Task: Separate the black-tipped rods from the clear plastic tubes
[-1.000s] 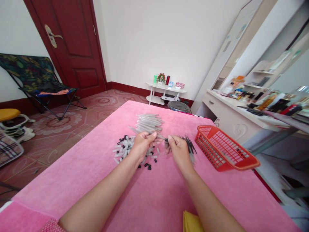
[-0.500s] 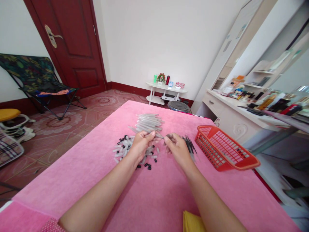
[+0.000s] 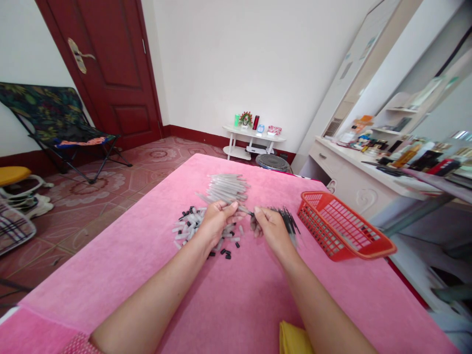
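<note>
My left hand [image 3: 217, 220] is closed around a clear pen barrel [image 3: 241, 209] held over the pink table [image 3: 228, 300]. My right hand [image 3: 268, 227] pinches the barrel's near end, where a thin dark refill shows at my fingertips. Under my left hand lies a heap of small black and clear caps [image 3: 190, 226]. Behind my hands is a pile of clear barrels [image 3: 226, 187]. A bunch of thin dark refills [image 3: 289, 221] lies just right of my right hand.
A red plastic basket [image 3: 341, 227] stands at the table's right edge. A yellow object [image 3: 293, 339] pokes in at the bottom. Off the table: a folding chair [image 3: 55, 123] and door on the left, a small white table [image 3: 254, 137] behind, a cluttered dresser [image 3: 387, 167] on the right.
My right hand shifted slightly, moving in toward the barrel's end and back. My left hand has stayed in place on the barrel.
</note>
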`<state>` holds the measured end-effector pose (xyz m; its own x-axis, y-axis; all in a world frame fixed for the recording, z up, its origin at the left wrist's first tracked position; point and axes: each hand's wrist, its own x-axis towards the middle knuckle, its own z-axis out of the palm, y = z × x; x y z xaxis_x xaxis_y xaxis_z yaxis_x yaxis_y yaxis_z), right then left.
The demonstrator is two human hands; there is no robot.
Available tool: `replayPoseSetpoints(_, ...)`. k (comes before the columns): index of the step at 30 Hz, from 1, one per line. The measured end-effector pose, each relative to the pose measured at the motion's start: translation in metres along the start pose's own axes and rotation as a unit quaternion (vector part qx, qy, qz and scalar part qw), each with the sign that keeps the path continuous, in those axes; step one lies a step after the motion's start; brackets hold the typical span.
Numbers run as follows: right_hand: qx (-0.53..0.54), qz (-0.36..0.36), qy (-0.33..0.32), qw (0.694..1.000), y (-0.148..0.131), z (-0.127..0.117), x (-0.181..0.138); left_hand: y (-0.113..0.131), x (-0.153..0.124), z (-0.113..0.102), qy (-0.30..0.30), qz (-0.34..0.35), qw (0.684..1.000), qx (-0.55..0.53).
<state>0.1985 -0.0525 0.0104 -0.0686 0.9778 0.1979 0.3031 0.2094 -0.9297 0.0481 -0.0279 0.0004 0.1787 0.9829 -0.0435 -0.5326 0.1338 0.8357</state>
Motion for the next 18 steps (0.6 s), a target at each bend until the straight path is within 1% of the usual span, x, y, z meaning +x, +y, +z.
replayPoseSetpoints(3,0.009,-0.013,0.006,1.000,0.0001,0.0006,0.0000,0.0000,0.0001,-0.0002,0.008,-0.001,1.000,0.002)
replayPoseSetpoints(7,0.003,0.003,-0.005,1.000,-0.0011,0.0022,-0.0005,-0.0004,0.0001,-0.0003,0.001,-0.001,1.000,0.010)
replayPoseSetpoints(11,0.012,-0.008,0.000,1.000,-0.0031,0.0036,-0.0018,-0.0005,-0.0003,-0.0002,0.002,0.001,1.000,0.012)
replayPoseSetpoints(15,0.023,0.019,-0.016,0.999,-0.0041,0.0033,-0.0020,0.0003,-0.0005,0.0003,-0.009,-0.004,1.000,0.023)
replayPoseSetpoints(18,0.023,0.015,-0.001,1.000,-0.0031,0.0030,-0.0009,0.0012,-0.0010,0.0010,-0.002,-0.002,1.000,0.028)
